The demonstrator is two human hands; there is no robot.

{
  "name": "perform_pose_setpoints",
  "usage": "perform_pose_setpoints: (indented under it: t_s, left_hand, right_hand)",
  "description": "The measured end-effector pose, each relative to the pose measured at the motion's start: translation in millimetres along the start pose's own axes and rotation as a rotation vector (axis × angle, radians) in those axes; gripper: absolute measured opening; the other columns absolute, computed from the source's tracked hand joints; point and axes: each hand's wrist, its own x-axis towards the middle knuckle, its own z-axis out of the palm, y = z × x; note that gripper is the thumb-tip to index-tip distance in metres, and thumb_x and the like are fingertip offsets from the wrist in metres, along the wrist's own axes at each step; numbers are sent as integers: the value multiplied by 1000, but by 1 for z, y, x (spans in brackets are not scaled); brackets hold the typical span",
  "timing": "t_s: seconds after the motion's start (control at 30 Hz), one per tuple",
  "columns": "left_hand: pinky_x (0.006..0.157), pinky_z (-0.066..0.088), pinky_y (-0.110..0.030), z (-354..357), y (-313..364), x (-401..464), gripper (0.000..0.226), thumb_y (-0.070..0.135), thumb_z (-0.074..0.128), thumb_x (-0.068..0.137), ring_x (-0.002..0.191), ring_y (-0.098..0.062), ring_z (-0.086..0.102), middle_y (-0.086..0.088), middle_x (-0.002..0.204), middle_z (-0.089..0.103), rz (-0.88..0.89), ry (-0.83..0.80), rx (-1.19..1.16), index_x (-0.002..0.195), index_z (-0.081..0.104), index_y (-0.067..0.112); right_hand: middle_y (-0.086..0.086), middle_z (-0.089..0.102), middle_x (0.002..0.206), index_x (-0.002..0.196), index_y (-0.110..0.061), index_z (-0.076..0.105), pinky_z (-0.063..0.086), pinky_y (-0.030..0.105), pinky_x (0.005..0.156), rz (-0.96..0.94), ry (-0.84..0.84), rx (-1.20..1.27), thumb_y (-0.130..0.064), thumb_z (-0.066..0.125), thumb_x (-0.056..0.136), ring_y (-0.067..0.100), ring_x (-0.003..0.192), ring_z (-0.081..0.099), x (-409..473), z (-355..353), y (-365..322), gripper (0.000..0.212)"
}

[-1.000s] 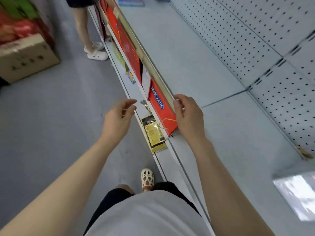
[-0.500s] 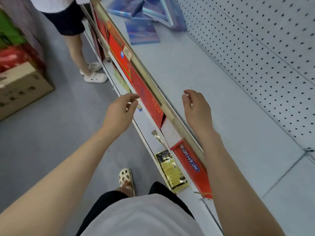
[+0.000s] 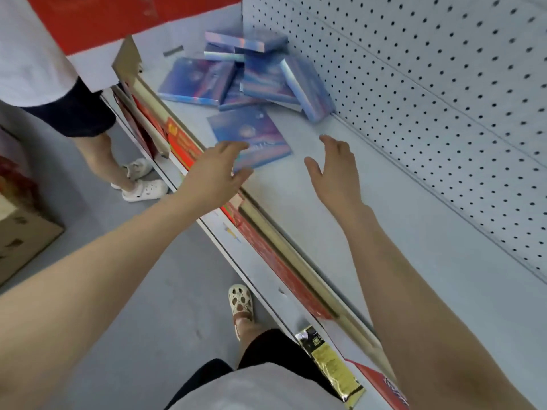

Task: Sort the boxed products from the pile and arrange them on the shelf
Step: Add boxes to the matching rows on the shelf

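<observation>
Boxed products (image 3: 251, 75): flat, thin cartons printed in blue, violet and pink, edges pale and glossy. Heaped loosely on the grey shelf (image 3: 340, 238), against the pegboard back panel (image 3: 414, 84); several overlap, one leans tilted on the panel. Single box (image 3: 251, 134): same print, lying flat, apart from the heap, nearer the shelf's front edge. Left hand (image 3: 216, 170): fingers spread, empty, just over this box's near corner. Right hand (image 3: 334, 170): fingers spread, empty, beside the box.
</observation>
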Motion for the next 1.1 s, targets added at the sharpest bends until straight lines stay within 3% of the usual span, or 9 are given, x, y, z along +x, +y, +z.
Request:
perform_pose_setpoints:
  t_s: [0.27, 0.43, 0.67, 0.77, 0.83, 0.9, 0.97, 1.03, 1.1]
  left_hand:
    - [108, 37, -50, 9, -67, 104, 73, 50, 59, 83, 123, -46, 49, -28, 134, 51, 41, -123, 81, 136, 50, 0]
    - [105, 40, -51, 22, -95, 153, 103, 82, 35, 72, 131, -40, 42, -21, 143, 43, 75, -272, 222, 146, 35, 11]
    - [86, 46, -53, 23, -90, 163, 107, 75, 64, 66, 113, -43, 48, -21, 127, 49, 80, -264, 258, 148, 30, 15]
    - [93, 41, -55, 25, -85, 169, 116, 69, 72, 66, 122, -45, 41, -24, 137, 39, 36, -347, 147, 153, 16, 17]
    - [99, 38, -52, 27, -84, 174, 118, 65, 75, 67, 125, -45, 40, -26, 140, 39, 8, -381, 49, 154, 11, 15]
    - [97, 39, -44, 25, -82, 178, 107, 60, 74, 72, 122, -41, 48, -24, 137, 49, 24, -404, -8, 151, 20, 12]
    - [89, 43, -39, 20, -80, 178, 78, 55, 72, 78, 116, -35, 57, -13, 128, 61, 21, -417, -95, 139, 43, 15]
    - [86, 49, -37, 14, -80, 178, 58, 53, 69, 80, 106, -28, 63, -4, 117, 68, -14, -407, -249, 128, 56, 23]
    - [89, 52, -40, 9, -80, 179, 52, 46, 69, 82, 99, -24, 65, -2, 111, 69, -42, -421, -382, 128, 56, 27]
  right_hand:
    - [19, 36, 147, 151, -12, 29, 36, 44, 103, 167, 38, -118, -28, 66, 89, 40, 129, 40, 130, 44, -12, 73]
    - [23, 41, 144, 153, -13, 29, 39, 46, 101, 186, 62, -80, -13, 59, 91, 45, 122, 46, 159, 67, -8, 70]
    - [28, 44, 140, 146, -15, 47, 35, 52, 109, 317, 251, -59, 6, 56, 80, 46, 127, 41, 72, 66, -6, 70]
    - [29, 32, 151, 141, -19, 53, 27, 53, 115, 462, 196, -15, 5, 60, 76, 47, 136, 33, 22, 70, -21, 70]
    - [22, 26, 155, 140, -21, 54, 37, 43, 112, 533, 178, 108, -2, 64, 72, 37, 137, 39, 0, 68, -34, 71]
    - [9, 34, 147, 136, -22, 57, 48, 24, 96, 623, 231, 329, -15, 74, 70, 15, 120, 56, -7, 57, -44, 68]
    - [2, 48, 132, 130, -22, 59, 48, 11, 78, 771, 299, 619, -22, 84, 73, 2, 98, 63, -4, 41, -48, 62]
    - [-3, 59, 127, 130, -21, 58, 49, 10, 71, 905, 345, 855, -23, 84, 77, 5, 98, 65, -1, 30, -46, 59]
    - [-5, 63, 122, 131, -21, 56, 51, 16, 77, 941, 381, 876, -26, 85, 75, 13, 101, 67, 2, 28, -46, 63]
